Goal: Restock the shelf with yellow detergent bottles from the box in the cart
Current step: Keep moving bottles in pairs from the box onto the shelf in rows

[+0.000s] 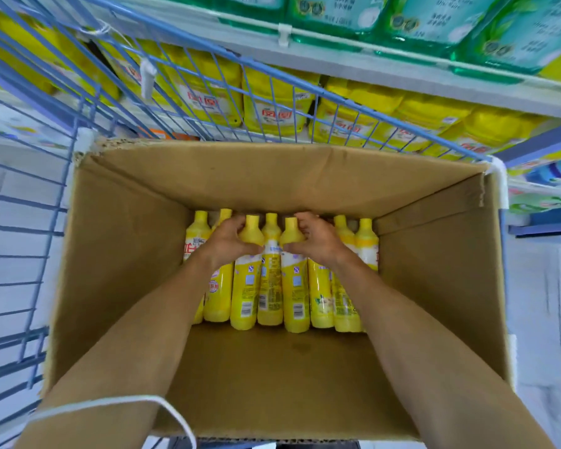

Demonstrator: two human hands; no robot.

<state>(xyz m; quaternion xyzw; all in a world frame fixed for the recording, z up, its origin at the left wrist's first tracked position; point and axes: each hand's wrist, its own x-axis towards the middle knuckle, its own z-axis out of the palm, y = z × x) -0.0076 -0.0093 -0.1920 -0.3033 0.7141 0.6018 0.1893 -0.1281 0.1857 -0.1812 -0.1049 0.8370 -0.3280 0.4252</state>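
Two hands, both mine, are down in the cardboard box [272, 176] in the blue cart [62, 189]. My left hand [229, 243] has its fingers curled round a yellow bottle [246, 286] at the neck, and my right hand [319, 243] grips a second bottle [293, 286].

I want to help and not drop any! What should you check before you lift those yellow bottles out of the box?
1. Left hand grips the left bottle at its neck: ok.
2. Right hand grips the right bottle at its neck: ok.
3. Caps screwed tight: cannot tell.
4. Box open above the bottles: ok.
5. Room on the shelf behind the cart: cannot tell.
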